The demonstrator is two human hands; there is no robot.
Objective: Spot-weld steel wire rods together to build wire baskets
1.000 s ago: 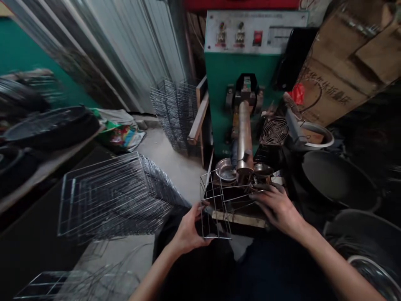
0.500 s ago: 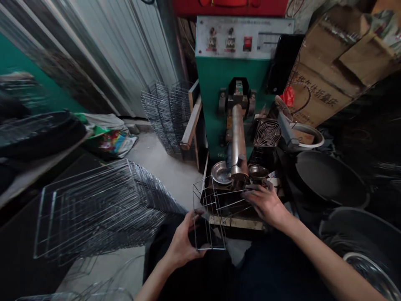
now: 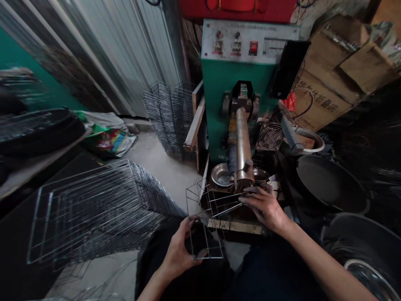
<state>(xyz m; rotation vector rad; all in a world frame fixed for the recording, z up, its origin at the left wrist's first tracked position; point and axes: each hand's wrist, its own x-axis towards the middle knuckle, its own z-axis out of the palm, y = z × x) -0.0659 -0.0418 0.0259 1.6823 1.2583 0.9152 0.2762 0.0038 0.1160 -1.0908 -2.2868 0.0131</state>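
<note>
Currently, left hand [image 3: 180,251] in wide C-shaped hold on wire frame [image 3: 206,236], right hand [image 3: 265,207] pinching its other end, frame just below metal cylinder [image 3: 243,146], shallow dish [image 3: 215,168] alongside, contents unclear, pale basin [image 3: 320,146] holding brown block [image 3: 305,141].

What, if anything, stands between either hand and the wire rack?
Nothing visible: the left hand grips the wire rack at its near end, and the right hand has its fingertips at the rack's far-right wires, near the cylinder.
</note>
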